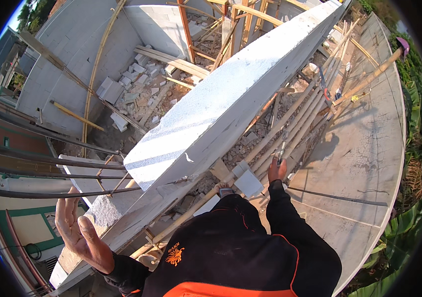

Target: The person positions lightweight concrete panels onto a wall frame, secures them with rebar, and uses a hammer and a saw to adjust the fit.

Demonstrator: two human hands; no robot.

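Beside the white block wall, my left hand is raised with its fingers stretched out and nothing in it. Just above its fingertips, several dark steel bars run in from the left to the gap in the wall. The rough end of a lower block lies to the hand's right. On the right, my right hand is closed round a slim metal tool that points away from me; its kind is not clear. A pale block piece lies on the bamboo poles near that wrist.
Bamboo poles run along the wall over rubble, with my foot on them. A concrete slab spreads to the right. Farther off lie a red-and-black tool and a wooden pole. Broken blocks litter the ground beyond the wall.
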